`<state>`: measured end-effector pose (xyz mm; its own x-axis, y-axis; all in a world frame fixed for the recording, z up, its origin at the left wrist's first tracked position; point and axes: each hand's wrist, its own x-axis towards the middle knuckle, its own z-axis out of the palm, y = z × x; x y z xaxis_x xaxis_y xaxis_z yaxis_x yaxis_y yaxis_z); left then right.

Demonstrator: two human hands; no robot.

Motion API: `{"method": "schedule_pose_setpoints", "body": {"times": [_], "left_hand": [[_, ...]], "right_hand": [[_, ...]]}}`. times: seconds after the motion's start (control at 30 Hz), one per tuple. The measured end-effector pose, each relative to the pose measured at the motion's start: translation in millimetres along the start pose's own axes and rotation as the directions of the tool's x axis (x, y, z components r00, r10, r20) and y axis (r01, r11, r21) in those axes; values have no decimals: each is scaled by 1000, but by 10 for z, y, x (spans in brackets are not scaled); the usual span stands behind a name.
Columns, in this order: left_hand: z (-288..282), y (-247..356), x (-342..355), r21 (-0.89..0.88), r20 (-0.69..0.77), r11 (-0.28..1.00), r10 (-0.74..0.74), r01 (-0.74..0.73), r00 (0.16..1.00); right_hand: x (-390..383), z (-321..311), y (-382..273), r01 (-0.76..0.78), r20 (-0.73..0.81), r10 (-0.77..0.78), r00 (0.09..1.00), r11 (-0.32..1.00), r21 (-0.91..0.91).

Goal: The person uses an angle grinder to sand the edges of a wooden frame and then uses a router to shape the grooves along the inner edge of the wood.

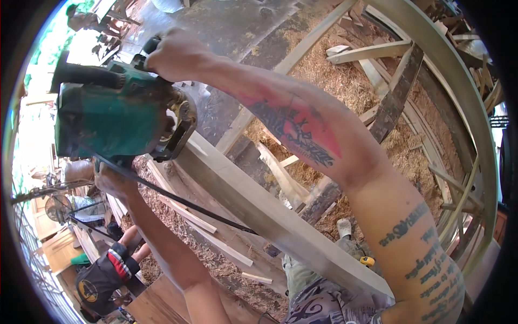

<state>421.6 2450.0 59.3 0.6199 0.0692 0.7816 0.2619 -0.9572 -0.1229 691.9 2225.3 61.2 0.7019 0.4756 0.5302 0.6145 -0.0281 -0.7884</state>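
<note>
At far left, low down, a second person (102,275) in a dark top with red on the sleeve crouches near stacked boards. Above that, a green electric planer (116,116) sits on the upper end of a long pale timber beam (270,216), which runs diagonally from upper left down to lower right. A black power cord (178,200) trails from the tool's underside along the beam's near side.

The worker's left hand (110,181) lies beneath and behind the planer body, pressed against it; the tool hides the fingers, so whether they are curled round a grip cannot be told. The worker's right hand (175,51) is closed over the handle on the top of the planer, fingers wrapped tight, with the tattooed forearm stretching back toward the lower right.

Under the beam, loose offcut strips (216,237) lie on a floor covered in sawdust and shavings (329,75). At right, curved wooden frames (458,92) arc from top to bottom.
</note>
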Motion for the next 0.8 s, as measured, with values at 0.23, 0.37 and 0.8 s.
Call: {"method": "schedule_pose_setpoints", "body": {"times": [0.23,0.37,0.8], "left_hand": [[-30,74,76,-32,108,975,-214,218,971],[33,80,76,52,169,956,-293,288,941],[117,60,213,90,103,971,-229,220,968]], "right_hand": [[34,8,-137,8,42,-1,999,985,-173],[18,43,8,301,85,-298,951,818,-490],[207,-36,-12,549,118,-543,832,770,-324]]}}
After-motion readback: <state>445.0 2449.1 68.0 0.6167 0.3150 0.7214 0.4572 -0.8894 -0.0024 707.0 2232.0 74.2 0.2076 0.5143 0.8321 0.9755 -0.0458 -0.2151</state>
